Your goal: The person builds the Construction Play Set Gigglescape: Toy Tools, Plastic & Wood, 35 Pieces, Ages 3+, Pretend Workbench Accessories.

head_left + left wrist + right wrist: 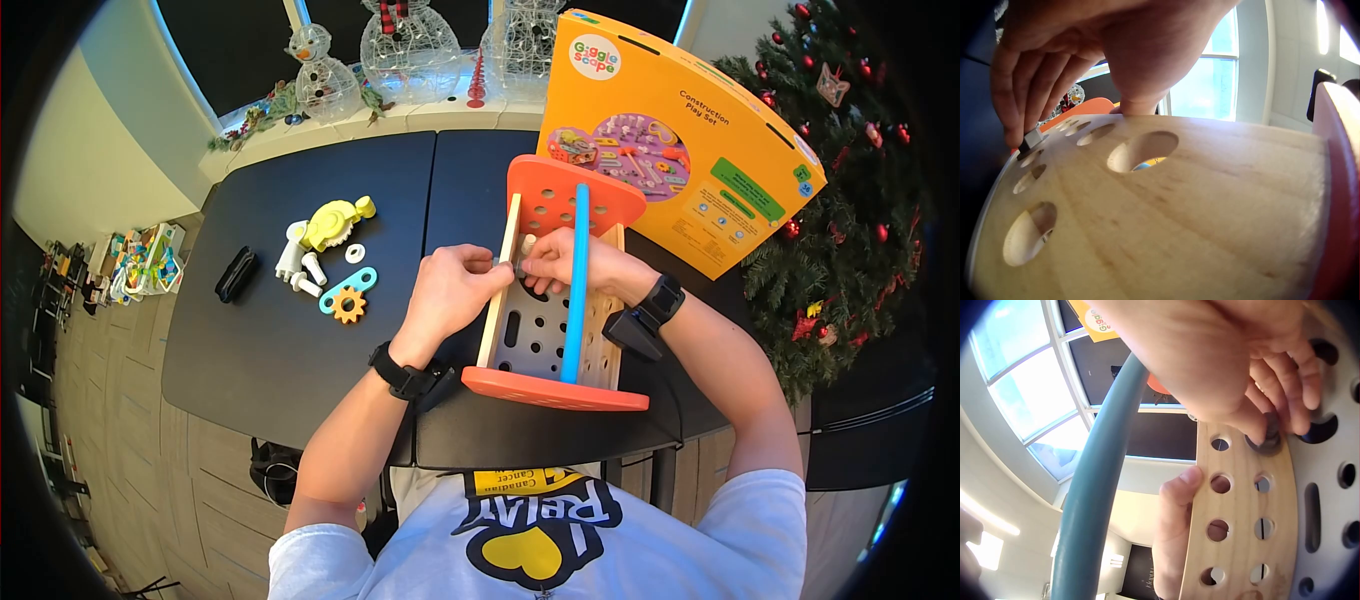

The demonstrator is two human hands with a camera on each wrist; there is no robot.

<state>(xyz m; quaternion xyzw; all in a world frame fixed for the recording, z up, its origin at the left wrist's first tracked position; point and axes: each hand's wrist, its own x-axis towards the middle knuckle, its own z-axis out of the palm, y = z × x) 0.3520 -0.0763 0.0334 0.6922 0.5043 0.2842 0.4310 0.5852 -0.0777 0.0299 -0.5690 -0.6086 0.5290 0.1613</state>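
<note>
A toolbox-like toy has orange ends [555, 390], wooden side panels [499, 290] with holes, a blue rod [577, 290] and a grey perforated base. Outside the left panel, my left hand [452, 290] pinches a small grey piece [1032, 141] at a hole near the lower edge in the left wrist view; its thumb rests at the panel's top edge. My right hand [582, 262] reaches inside the toy, its fingertips gripping a round dark grey piece [1264, 439] against the panel's inner face. A pale peg [527, 245] shows beside the right fingers.
On the table's left lie a yellow-green toy piece [332, 226], white pieces [292, 258], a white ring [355, 253], a blue link [366, 279], an orange gear [349, 305] and a black case [237, 274]. A yellow box [680, 130] stands behind the toy, near a decorated tree [850, 200].
</note>
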